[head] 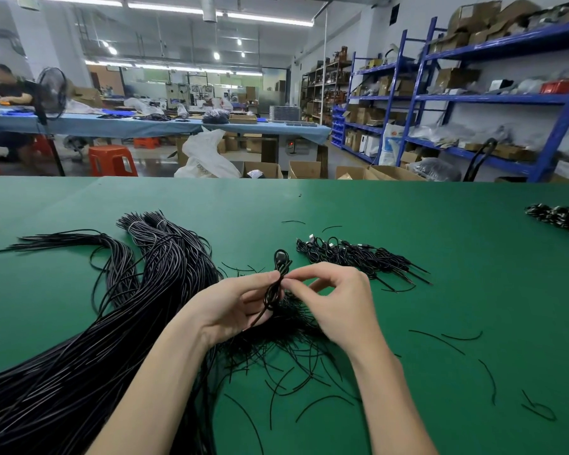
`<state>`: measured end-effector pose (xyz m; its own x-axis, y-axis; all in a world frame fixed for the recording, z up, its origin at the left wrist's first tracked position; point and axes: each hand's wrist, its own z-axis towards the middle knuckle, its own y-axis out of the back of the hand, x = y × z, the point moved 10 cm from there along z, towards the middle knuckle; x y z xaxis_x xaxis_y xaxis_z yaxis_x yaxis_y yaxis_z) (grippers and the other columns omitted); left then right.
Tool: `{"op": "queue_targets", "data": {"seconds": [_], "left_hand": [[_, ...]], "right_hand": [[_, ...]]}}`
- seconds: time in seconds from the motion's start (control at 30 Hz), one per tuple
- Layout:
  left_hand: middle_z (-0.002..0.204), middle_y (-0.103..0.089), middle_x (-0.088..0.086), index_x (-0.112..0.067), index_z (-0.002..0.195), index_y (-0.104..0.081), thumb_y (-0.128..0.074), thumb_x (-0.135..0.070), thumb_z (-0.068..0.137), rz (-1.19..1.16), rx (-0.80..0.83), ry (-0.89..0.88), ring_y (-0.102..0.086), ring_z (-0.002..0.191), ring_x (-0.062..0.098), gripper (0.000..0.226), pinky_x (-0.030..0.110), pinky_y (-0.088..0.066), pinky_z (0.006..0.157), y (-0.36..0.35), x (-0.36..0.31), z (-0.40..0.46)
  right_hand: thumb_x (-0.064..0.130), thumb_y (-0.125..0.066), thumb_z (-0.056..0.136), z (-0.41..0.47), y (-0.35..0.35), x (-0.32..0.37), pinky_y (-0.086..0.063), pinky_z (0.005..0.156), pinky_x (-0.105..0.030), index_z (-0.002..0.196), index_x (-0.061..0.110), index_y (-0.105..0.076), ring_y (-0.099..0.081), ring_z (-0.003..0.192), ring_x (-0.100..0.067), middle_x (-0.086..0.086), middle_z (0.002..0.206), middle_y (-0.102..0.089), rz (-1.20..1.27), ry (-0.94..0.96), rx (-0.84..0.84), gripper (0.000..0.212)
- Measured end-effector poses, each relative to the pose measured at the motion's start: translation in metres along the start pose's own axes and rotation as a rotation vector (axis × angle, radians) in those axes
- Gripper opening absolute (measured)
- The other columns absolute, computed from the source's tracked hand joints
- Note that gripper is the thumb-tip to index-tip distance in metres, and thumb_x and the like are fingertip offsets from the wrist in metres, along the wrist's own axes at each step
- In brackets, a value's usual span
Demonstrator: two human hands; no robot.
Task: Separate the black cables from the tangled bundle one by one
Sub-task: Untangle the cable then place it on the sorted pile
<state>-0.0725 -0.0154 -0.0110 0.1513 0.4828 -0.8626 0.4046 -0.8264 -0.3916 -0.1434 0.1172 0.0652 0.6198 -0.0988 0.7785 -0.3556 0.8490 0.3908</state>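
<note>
Head view, green table (pixel 440 257). I take the big bundle of black cables (pixel 79 356) as my landmark: it sweeps from the near left corner up toward mid-table, where a pale tie binds its far end.

Both hands meet just right of that bundle, raised a little above the mat. The left hand (pixel 234 307) holds a folded cable (pixel 275 290), fingers curled round its lower length; the loop of it stands up past the fingertips. The right hand (pixel 335 300) pinches the same cable at thumb and forefinger, touching the left hand's fingertips.

Beneath the hands, right of the bundle, lies a heap of short black strands (pixel 296 366), fanning toward me. Farther right of the bundle, beyond the hands, a row of coiled cables (pixel 352 254) lies side by side. A second, thinner sheaf (pixel 79 239) lies just left of the bundle's tied end. Loose strands (pixel 486 379) lie scattered well to the right.
</note>
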Motion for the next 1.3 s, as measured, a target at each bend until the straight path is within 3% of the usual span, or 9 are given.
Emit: {"op": "queue_targets", "data": {"seconds": [0.17,0.3,0.4,0.6,0.73,0.9,1.0,1.17,1.3], "left_hand": [[0.071,-0.07,0.001,-0.012,0.094,-0.081,-0.085,-0.025,0.065,0.179,0.03,-0.233,-0.065,0.063,0.007,0.032,0.018,-0.055,0.062,0.001,-0.022,-0.003],[0.101,-0.078,0.006,-0.012,0.104,-0.079,-0.085,-0.023,0.069,0.511,0.012,-0.62,-0.074,0.099,0.021,0.037,0.025,-0.056,0.09,-0.008,-0.057,-0.019],[0.1,-0.078,0.006,-0.015,0.1,-0.081,-0.084,-0.024,0.071,0.545,0.047,-0.697,-0.074,0.098,0.018,0.03,0.023,-0.056,0.088,-0.015,-0.065,-0.026],[0.081,-0.062,0.008,-0.014,0.091,-0.082,-0.087,-0.029,0.06,0.148,-0.038,-0.344,-0.053,0.064,0.01,0.035,0.016,-0.048,0.06,0.014,-0.043,-0.008],[0.08,-0.05,0.008,-0.012,0.089,-0.082,-0.085,-0.028,0.063,0.081,-0.024,-0.256,-0.043,0.066,0.013,0.03,0.016,-0.049,0.056,0.01,-0.031,-0.003],[0.105,-0.052,0.017,-0.015,0.09,-0.083,-0.087,-0.033,0.058,0.122,-0.01,-0.211,-0.043,0.082,0.018,0.037,0.017,-0.045,0.061,0.008,-0.025,-0.001],[0.094,-0.059,0.011,-0.014,0.096,-0.082,-0.087,-0.032,0.061,0.159,0.035,-0.297,-0.047,0.075,0.015,0.039,0.016,-0.048,0.062,0.003,-0.031,-0.004],[0.101,-0.078,0.005,-0.025,0.097,-0.082,-0.084,-0.025,0.068,0.41,0.044,-0.619,-0.074,0.095,0.013,0.029,0.016,-0.053,0.081,-0.008,-0.059,-0.021],[0.096,-0.073,0.011,-0.008,0.104,-0.078,-0.084,-0.024,0.065,0.15,-0.002,-0.373,-0.064,0.082,0.023,0.043,0.023,-0.05,0.075,0.004,-0.04,-0.009]], "right_hand": [[0.025,-0.086,0.08,-0.002,-0.006,-0.016,-0.048,0.059,-0.012,0.071,0.025,-0.081,-0.064,0.061,-0.001,0.013,0.069,-0.075,0.158,-0.177,-0.033,0.01],[0.007,-0.078,0.081,-0.023,-0.044,-0.052,-0.042,0.044,-0.012,0.063,0.013,-0.08,-0.054,0.052,-0.005,-0.003,0.065,-0.069,0.795,-0.72,0.098,0.019],[0.007,-0.077,0.069,-0.04,-0.074,-0.045,-0.041,0.039,-0.009,0.064,0.007,-0.078,-0.054,0.049,-0.006,-0.005,0.066,-0.064,1.236,-0.951,0.192,0.005],[0.023,-0.069,0.096,-0.015,-0.039,-0.04,-0.051,0.051,-0.018,0.103,0.019,-0.076,-0.066,0.061,-0.006,0.002,0.092,-0.079,0.582,-0.577,0.113,0.01],[0.026,-0.081,0.084,-0.001,-0.007,-0.01,-0.051,0.063,-0.014,0.092,0.034,-0.077,-0.061,0.061,-0.002,0.022,0.09,-0.075,0.09,-0.123,0.024,0.012],[0.036,-0.083,0.081,0.0,-0.003,0.006,-0.047,0.063,-0.012,0.077,0.038,-0.078,-0.064,0.066,-0.006,0.027,0.08,-0.073,0.009,0.033,-0.061,0.007],[0.031,-0.084,0.08,-0.001,-0.006,-0.011,-0.046,0.056,-0.014,0.071,0.027,-0.081,-0.057,0.056,-0.003,0.014,0.068,-0.073,0.142,-0.148,-0.061,0.011],[0.01,-0.076,0.069,-0.04,-0.073,-0.044,-0.028,0.035,-0.011,0.06,0.01,-0.077,-0.045,0.044,-0.003,-0.001,0.063,-0.06,1.205,-0.968,0.145,0.01],[0.021,-0.075,0.087,-0.034,-0.07,-0.04,-0.034,0.039,-0.013,0.087,0.013,-0.077,-0.054,0.05,-0.005,0.004,0.075,-0.072,1.008,-0.809,0.162,0.009]]}}
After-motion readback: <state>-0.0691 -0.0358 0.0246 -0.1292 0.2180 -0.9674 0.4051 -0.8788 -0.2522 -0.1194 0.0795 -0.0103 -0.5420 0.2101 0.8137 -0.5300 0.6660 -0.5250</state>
